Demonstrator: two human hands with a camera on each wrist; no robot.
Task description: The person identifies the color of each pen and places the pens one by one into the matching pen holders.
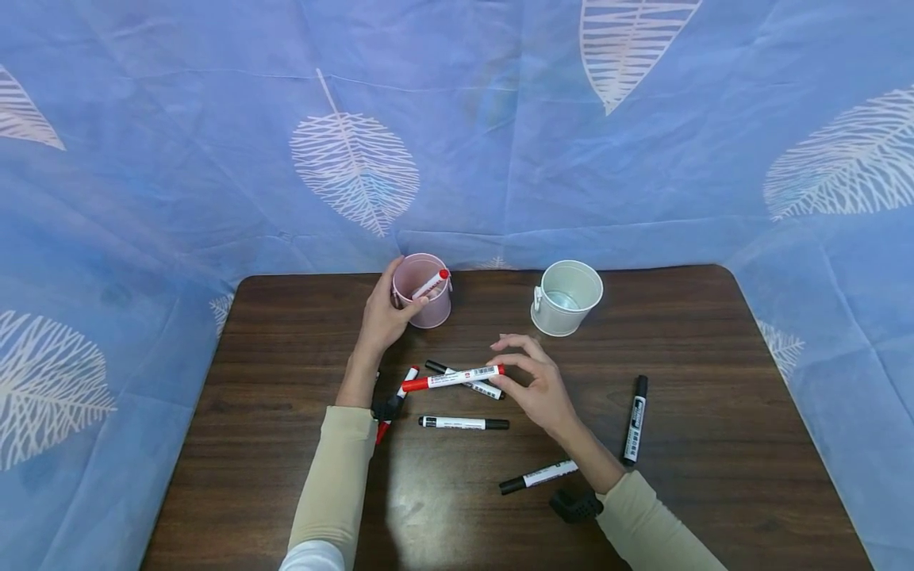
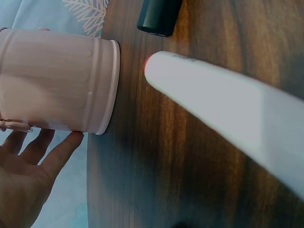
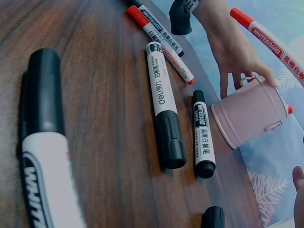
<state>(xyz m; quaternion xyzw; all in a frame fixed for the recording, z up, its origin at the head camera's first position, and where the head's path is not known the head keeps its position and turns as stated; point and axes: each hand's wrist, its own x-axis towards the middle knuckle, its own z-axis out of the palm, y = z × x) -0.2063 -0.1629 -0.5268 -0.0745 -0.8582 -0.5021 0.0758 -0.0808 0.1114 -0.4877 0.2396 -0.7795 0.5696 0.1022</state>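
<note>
My left hand grips the pink bucket at its left side, thumb over the near rim. A red-capped marker leans inside that bucket, its red end above the rim. In the left wrist view, the fingers lie against the side of the bucket. My right hand pinches one end of a red whiteboard marker between thumb and finger, holding it roughly level in front of the buckets. In the right wrist view, the held marker shows at upper right.
A pale green bucket stands at the back right. Black markers lie at the middle, front and right; another black marker lies behind the held one. A red marker is partly hidden by the left wrist.
</note>
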